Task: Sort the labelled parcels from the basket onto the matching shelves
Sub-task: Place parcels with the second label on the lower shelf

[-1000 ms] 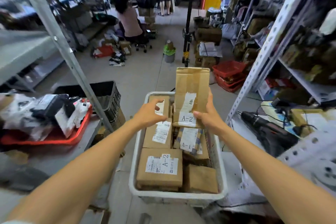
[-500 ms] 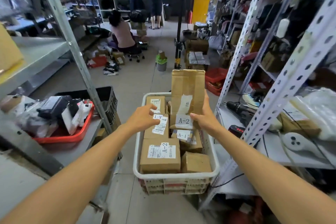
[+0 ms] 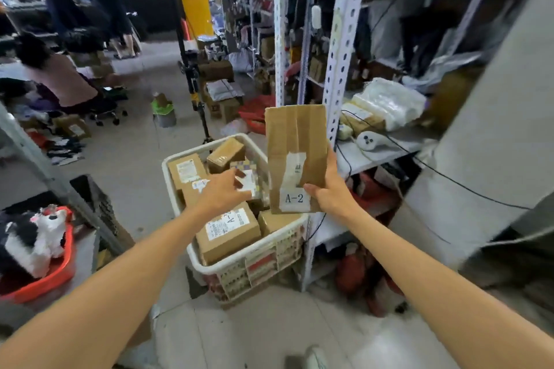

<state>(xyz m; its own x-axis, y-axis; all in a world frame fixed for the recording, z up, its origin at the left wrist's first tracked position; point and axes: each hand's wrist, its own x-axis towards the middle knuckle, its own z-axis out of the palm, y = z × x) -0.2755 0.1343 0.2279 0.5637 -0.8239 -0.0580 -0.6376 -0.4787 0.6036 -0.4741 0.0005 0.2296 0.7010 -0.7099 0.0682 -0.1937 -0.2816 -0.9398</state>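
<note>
Grips the flat parcel (image 3: pixel 295 144) in the right hand (image 3: pixel 328 189), low on its right side: thumb across the front just beside the A-2 label (image 3: pixel 293 198), fingers curled behind. Hangs upright in the air over the right edge of the basket (image 3: pixel 239 257), lifted clear of the boxes inside.

Stretches the left hand (image 3: pixel 221 192) over the middle of the basket, fingers loose and holding nothing. Cannot tell whether the fingertips touch the small white-labelled packet (image 3: pixel 248 183) beneath them.

Looks like the carry step: parcel out, shelf not yet reached.

To do it well:
- Check the label once, then look for the matching mark on the rack (image 3: pixel 344 39) at the right. No shelf mark shows from here, so search before swinging across.
- Bring the left hand under the parcel's bottom edge. A pinch low at one side probably lets so tall and thin a pack tip or bend.
- Steer past the rack's upright post, which stands just behind the parcel, and mind the black cable (image 3: pixel 347 159) drooping over the shelf board's front edge.
- Set it down flat or leaning, label outward.
- Note the box (image 3: pixel 227 231) at the basket's near edge, also marked A-2. Likely bound for the same shelf, so worth taking next.
</note>
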